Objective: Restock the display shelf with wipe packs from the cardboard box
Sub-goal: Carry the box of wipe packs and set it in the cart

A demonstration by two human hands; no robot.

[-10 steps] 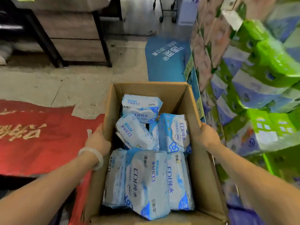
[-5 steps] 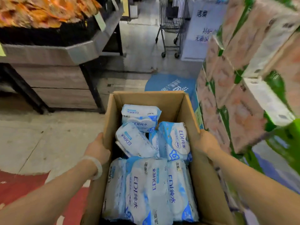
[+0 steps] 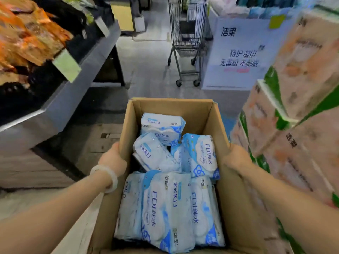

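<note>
left hand [image 3: 112, 160] grips left wall of cardboard box [image 3: 236, 208] | wipe packs [image 3: 166, 208] loose inside box, none shelved yet | right hand [image 3: 236, 160] grips right wall | advice: carry level, grip low, avoid brushing tissue stack [image 3: 293, 107] on right

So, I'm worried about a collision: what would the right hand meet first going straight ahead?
Probably the white sign board; the right hand, gripping the cardboard box, points there, though depth is unclear.
</note>
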